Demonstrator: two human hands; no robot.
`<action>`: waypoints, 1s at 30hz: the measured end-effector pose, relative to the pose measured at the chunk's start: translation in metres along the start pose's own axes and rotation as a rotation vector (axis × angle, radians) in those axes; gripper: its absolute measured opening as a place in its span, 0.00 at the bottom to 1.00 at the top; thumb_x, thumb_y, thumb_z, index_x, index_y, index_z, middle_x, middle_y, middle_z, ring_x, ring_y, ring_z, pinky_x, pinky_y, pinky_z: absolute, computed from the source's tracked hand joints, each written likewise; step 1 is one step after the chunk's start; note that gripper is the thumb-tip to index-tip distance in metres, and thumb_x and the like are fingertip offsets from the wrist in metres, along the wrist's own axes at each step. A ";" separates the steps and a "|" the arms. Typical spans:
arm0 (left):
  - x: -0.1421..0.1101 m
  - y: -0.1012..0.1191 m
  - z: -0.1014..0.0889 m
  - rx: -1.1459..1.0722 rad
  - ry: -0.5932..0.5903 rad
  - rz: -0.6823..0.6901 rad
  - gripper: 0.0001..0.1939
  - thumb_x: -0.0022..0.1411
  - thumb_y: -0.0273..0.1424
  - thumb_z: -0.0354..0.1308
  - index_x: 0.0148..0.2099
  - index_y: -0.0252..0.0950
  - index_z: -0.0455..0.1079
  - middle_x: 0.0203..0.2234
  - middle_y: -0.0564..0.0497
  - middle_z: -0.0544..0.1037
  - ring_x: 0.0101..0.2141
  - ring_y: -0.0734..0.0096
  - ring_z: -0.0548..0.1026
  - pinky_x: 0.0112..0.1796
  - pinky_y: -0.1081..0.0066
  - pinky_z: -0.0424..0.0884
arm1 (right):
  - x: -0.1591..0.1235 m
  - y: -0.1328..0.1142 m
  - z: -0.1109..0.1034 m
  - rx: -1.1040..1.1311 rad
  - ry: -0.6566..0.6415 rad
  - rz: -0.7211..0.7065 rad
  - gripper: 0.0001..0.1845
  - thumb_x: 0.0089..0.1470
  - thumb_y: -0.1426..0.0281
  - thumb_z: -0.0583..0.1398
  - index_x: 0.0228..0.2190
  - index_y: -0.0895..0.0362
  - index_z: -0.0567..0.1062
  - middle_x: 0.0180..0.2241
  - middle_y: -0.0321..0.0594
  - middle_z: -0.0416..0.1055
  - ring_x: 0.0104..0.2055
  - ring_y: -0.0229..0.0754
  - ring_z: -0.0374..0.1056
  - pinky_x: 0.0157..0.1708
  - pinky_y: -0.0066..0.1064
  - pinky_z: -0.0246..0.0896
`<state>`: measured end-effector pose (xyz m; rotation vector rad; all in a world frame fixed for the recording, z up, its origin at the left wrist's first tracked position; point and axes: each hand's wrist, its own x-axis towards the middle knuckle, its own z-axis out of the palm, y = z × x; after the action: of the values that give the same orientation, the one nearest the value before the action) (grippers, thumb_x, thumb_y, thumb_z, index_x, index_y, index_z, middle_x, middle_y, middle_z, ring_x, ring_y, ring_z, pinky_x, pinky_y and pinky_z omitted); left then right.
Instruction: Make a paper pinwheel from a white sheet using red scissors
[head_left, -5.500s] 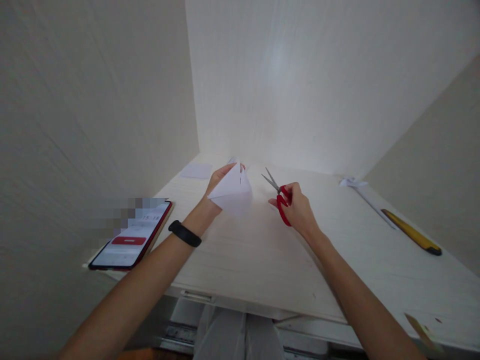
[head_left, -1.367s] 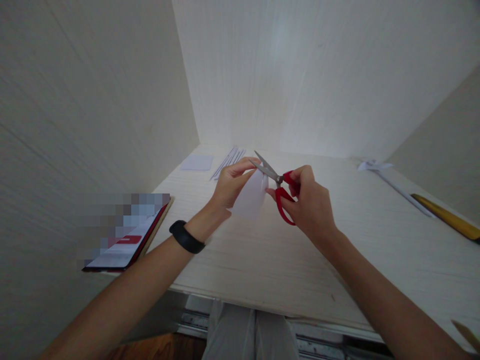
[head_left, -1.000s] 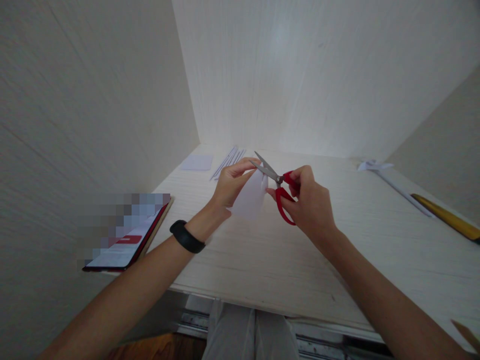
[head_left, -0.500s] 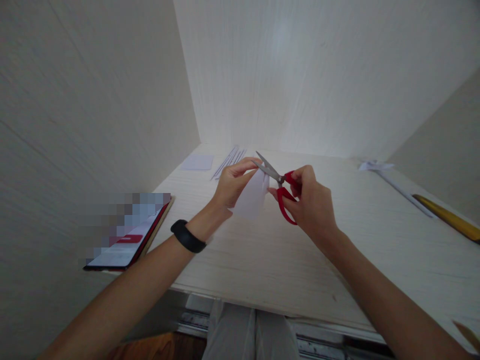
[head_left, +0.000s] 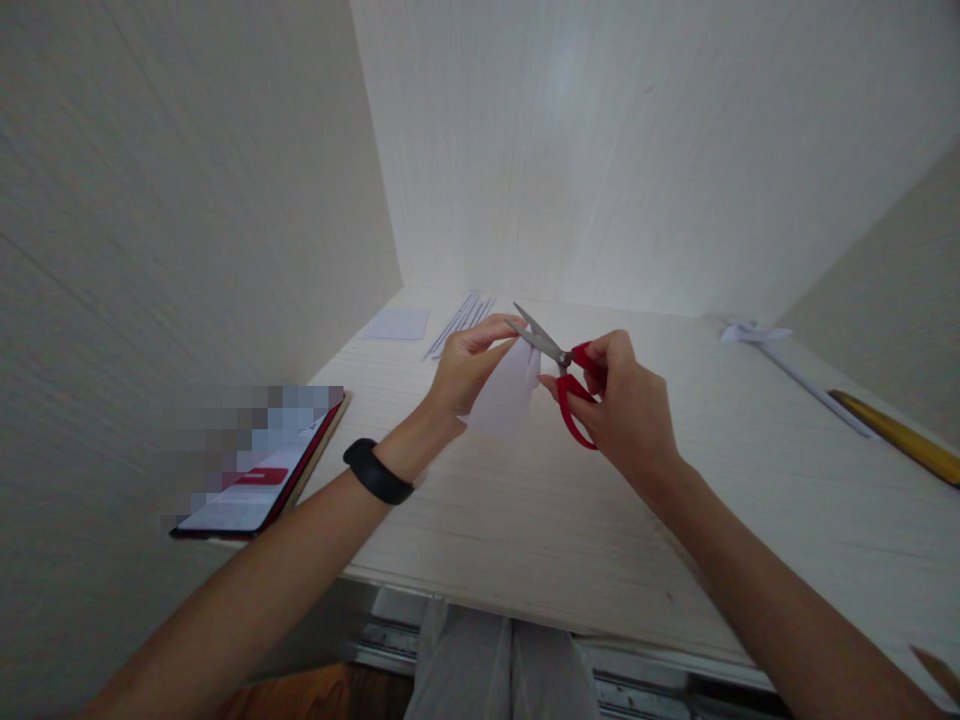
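My left hand (head_left: 474, 362) pinches a white sheet of paper (head_left: 501, 395) by its upper edge, holding it tilted above the table. My right hand (head_left: 626, 395) grips red-handled scissors (head_left: 574, 400), with fingers through the loops. The scissor blades stand apart, and the paper's top edge lies at or between them, close to my left fingertips. Behind my left hand, several thin white paper strips (head_left: 459, 318) lie on the table. A small white paper piece (head_left: 397, 324) rests flat to their left.
A tablet (head_left: 255, 480) in a red case leans at the left of the white table (head_left: 525, 540). At the right lie a white paper stick with a folded top (head_left: 806, 380) and a yellow tool-like object (head_left: 900, 435). White panels rise at the back and sides.
Almost nothing differs. The whole view has shifted very slightly; both hands, the paper and the scissors keep the same pose, blades still apart.
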<state>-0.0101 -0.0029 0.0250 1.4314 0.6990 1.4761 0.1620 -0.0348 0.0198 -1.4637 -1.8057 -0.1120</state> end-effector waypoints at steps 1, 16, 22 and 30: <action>0.000 0.000 0.000 -0.003 0.000 -0.001 0.11 0.50 0.41 0.69 0.28 0.38 0.79 0.38 0.48 0.80 0.38 0.64 0.77 0.29 0.71 0.72 | 0.000 0.000 0.000 -0.001 0.000 -0.001 0.23 0.52 0.46 0.56 0.33 0.52 0.59 0.23 0.33 0.67 0.20 0.38 0.60 0.23 0.30 0.50; 0.001 -0.001 0.000 -0.001 -0.001 -0.013 0.11 0.51 0.39 0.68 0.25 0.37 0.77 0.34 0.48 0.79 0.35 0.66 0.77 0.29 0.71 0.71 | 0.000 0.000 -0.001 -0.038 -0.013 0.000 0.23 0.53 0.46 0.55 0.33 0.53 0.60 0.22 0.35 0.67 0.20 0.39 0.60 0.23 0.30 0.50; 0.000 -0.002 -0.001 -0.019 -0.002 -0.019 0.10 0.50 0.39 0.68 0.27 0.38 0.79 0.38 0.48 0.79 0.36 0.68 0.76 0.30 0.72 0.71 | 0.000 0.000 -0.001 -0.049 -0.024 0.006 0.24 0.53 0.45 0.54 0.33 0.52 0.58 0.22 0.35 0.66 0.20 0.40 0.60 0.23 0.31 0.49; 0.001 0.000 0.000 -0.017 -0.007 -0.015 0.13 0.49 0.41 0.69 0.24 0.37 0.77 0.38 0.48 0.79 0.38 0.66 0.76 0.31 0.72 0.71 | -0.001 -0.001 -0.001 -0.039 -0.035 0.009 0.24 0.53 0.44 0.54 0.33 0.52 0.59 0.21 0.34 0.66 0.19 0.39 0.59 0.23 0.30 0.49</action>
<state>-0.0102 -0.0022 0.0253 1.4151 0.6901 1.4612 0.1619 -0.0360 0.0199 -1.5099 -1.8338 -0.1185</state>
